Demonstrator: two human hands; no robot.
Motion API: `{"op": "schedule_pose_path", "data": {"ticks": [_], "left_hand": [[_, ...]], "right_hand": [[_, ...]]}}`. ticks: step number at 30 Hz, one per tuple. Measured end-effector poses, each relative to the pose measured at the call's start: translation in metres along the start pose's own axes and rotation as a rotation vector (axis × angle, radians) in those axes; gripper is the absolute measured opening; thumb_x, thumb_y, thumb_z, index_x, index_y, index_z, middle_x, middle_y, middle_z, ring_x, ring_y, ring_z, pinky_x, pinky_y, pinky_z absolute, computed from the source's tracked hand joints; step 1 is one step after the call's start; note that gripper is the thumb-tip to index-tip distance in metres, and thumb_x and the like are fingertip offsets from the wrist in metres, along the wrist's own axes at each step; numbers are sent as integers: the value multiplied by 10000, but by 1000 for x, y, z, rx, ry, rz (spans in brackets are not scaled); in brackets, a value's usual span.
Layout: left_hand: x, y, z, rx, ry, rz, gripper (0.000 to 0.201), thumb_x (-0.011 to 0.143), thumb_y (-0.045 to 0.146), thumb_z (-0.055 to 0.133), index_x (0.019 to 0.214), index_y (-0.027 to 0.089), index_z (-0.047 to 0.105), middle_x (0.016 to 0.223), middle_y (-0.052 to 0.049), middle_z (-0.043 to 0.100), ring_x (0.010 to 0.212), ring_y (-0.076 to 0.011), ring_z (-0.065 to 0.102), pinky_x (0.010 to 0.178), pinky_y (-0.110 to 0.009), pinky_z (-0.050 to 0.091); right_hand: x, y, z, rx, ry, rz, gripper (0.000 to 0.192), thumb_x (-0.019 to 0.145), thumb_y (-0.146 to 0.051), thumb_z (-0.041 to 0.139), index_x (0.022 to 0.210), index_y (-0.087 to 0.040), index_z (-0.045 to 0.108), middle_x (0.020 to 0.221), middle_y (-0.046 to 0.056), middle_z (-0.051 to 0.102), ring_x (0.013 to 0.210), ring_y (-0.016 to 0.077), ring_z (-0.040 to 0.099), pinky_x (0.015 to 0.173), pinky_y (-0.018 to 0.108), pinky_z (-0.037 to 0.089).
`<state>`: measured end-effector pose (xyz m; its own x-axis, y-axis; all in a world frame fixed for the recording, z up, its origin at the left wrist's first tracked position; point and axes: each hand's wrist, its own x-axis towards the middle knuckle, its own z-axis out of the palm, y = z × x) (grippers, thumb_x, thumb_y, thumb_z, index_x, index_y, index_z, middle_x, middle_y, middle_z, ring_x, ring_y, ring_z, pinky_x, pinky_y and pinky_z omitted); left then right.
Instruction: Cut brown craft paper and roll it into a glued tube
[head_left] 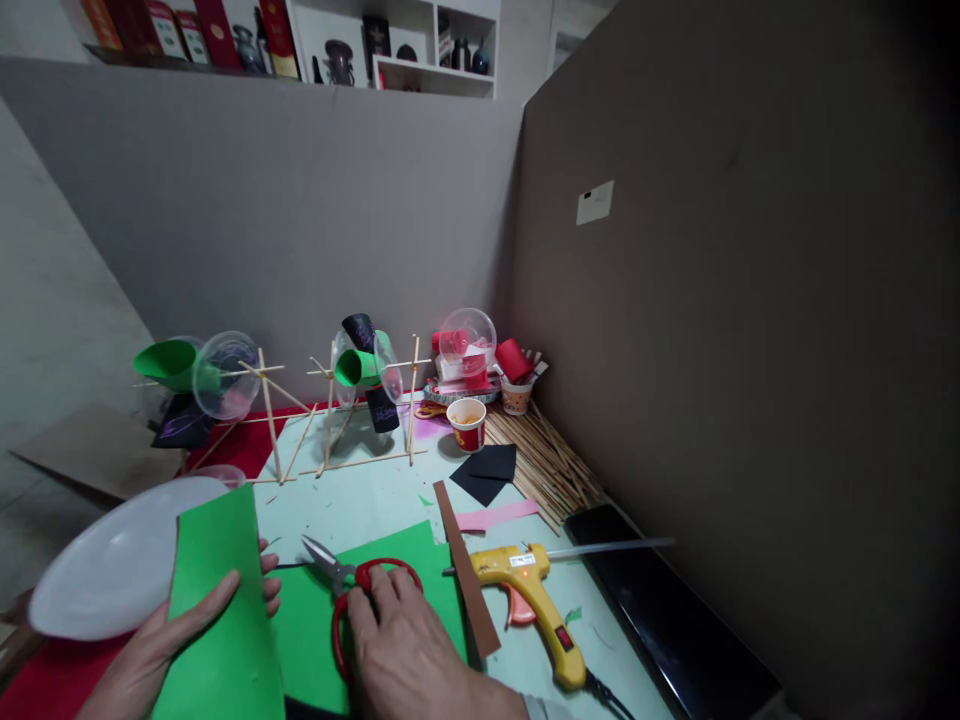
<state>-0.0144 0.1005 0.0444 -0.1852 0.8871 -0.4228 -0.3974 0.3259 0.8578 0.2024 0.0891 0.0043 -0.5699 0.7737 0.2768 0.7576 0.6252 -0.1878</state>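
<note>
My left hand [202, 625] is closed on a green craft sheet [221, 590], thumb in front and fingers behind, and holds it upright at the lower left. My right hand [401, 635] has its fingers curled over the red handles of the scissors [341, 580]. The scissors rest on a larger green sheet [397, 545], blades a little apart and pointing up and left. A narrow brown strip [466, 575] lies across that sheet's right edge. Right of the strip is a yellow hot glue gun [532, 590] with a clear glue stick in its back.
A white oval plate [120, 560] is at the left. Behind stand stick frames with clear discs and green and black cups [360, 368]. Further right are a red paper cup [466, 428], black squares [487, 475], a pink strip [499, 515], wooden sticks [536, 460] and a black box [660, 620].
</note>
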Motion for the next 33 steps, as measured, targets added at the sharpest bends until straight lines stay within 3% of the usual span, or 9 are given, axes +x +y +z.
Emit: {"op": "schedule_pose_path", "data": {"ticks": [4,9,12,15,18,23,29,33], "left_hand": [[-1,-6,1,21,-8,-6,440,668,224,900,1060,300,716,916,-4,828,778,-241,788,684,-294,660],[-15,0,15,-78,49,-48,353,745,75,799,1043,234,694,804,-15,802,614,-199,747,578,-300,641],[-27,8,28,-105,70,-88,245,796,63,738,1022,150,699,741,-67,777,576,-217,731,533,-326,632],[-34,12,35,-97,20,-92,274,788,81,755,1053,119,703,792,-119,788,630,-251,749,604,-383,653],[-37,12,34,-101,-56,-65,318,770,119,785,1081,106,715,887,-160,798,709,-283,764,679,-435,664],[-41,11,32,-92,-85,-36,319,775,102,772,1088,125,718,916,-151,802,718,-267,771,679,-414,669],[-39,9,31,-87,-139,-19,348,777,144,793,1112,98,709,939,-173,802,759,-285,778,754,-452,665],[-42,9,33,-61,-123,-22,384,801,103,754,1178,102,683,1004,-193,800,768,-294,787,780,-481,662]], "right_hand": [[2,7,8,-76,50,-66,290,866,-142,588,1138,-57,640,1067,232,696,935,324,652,785,454,577],[1,5,-11,-180,51,-126,154,870,-93,595,1010,-99,659,976,162,710,782,260,632,668,393,546],[-2,11,-35,-233,56,-87,227,850,-79,594,1070,-93,648,1067,179,713,872,292,649,757,447,546],[-6,28,-59,-306,85,68,426,866,-72,547,1291,-55,566,1354,275,602,1073,365,625,914,555,487],[-9,45,-70,-409,10,248,479,895,-126,562,1373,-118,526,1345,234,627,947,311,671,831,476,507],[-15,60,-55,-392,-81,225,602,846,-22,524,1439,-108,471,1139,184,708,867,281,681,745,413,506],[-25,65,-44,-292,-58,157,591,830,48,435,1390,-124,511,1306,196,631,1113,326,608,962,490,478],[-28,67,-53,-187,-57,133,483,845,44,415,1263,-129,585,1115,154,685,907,260,617,849,400,505]]}}
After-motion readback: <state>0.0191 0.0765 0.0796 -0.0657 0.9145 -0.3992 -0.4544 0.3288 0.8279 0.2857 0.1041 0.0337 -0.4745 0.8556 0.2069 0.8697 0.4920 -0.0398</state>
